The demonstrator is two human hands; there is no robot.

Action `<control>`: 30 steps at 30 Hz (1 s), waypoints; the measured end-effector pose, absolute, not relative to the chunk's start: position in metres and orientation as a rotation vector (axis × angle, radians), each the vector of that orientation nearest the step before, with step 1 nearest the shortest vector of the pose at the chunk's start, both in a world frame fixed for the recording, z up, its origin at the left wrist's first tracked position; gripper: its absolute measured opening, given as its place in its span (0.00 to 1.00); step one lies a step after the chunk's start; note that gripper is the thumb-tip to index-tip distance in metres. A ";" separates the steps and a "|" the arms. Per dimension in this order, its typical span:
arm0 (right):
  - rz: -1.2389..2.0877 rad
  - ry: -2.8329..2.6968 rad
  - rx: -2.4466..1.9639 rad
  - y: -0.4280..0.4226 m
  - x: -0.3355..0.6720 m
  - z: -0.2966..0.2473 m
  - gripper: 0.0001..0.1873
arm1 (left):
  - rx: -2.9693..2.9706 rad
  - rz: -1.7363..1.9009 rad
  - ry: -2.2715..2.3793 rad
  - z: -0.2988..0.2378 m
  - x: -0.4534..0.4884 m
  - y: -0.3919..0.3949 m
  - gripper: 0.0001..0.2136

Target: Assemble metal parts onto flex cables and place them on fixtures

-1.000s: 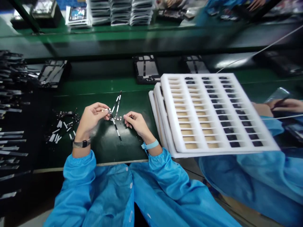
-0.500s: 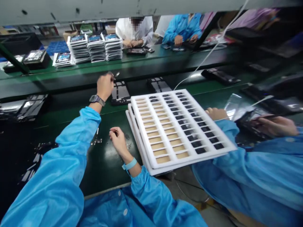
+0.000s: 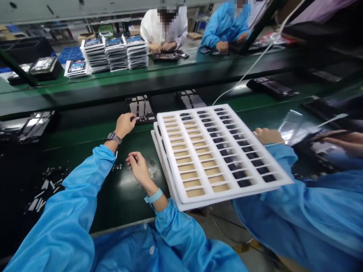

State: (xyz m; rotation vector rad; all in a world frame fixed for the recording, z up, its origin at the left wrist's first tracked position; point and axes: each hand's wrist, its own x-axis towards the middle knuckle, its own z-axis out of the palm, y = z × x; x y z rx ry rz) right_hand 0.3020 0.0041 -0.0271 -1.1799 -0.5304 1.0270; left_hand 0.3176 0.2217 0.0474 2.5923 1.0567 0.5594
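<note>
My left hand [image 3: 124, 125], with a watch on its wrist, reaches forward with thumb and fingertips pinched together. A small shiny part [image 3: 138, 118] shows at the fingertips, too small to name. The pinch is at the near left edge of a dark tray holding flat grey pieces [image 3: 141, 107]. Closer to me, my right hand [image 3: 138, 168] is held over the green bench, its fingers curled in. What they hold, if anything, is hidden. Small metal bits [image 3: 117, 166] lie on the bench between my left forearm and right hand.
A white foam tray [image 3: 208, 151] with slots, some filled with black parts, tops a stack at my right. A co-worker's hand [image 3: 268, 136] is beyond it. Loose strips [image 3: 36, 202] lie at left. Stacked white trays [image 3: 95, 56] stand on the far shelf. A white cable [image 3: 246, 73] hangs across.
My left hand has come down and nearer, from above the dark tray to its near left edge, with the small shiny part. My right hand has shifted slightly left. The view has moved slightly.
</note>
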 end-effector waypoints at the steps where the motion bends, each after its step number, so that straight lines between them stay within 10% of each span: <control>1: 1.039 -0.542 -1.167 0.003 0.303 -0.026 0.09 | 2.555 0.536 1.075 0.055 0.302 0.220 0.11; 11: 1.113 -0.657 -1.132 -0.010 0.309 -0.014 0.21 | 2.289 0.403 1.365 0.062 0.123 0.140 0.10; 30: 1.078 -0.659 -1.200 -0.012 0.307 -0.016 0.19 | 2.422 0.297 1.542 0.010 0.106 0.067 0.17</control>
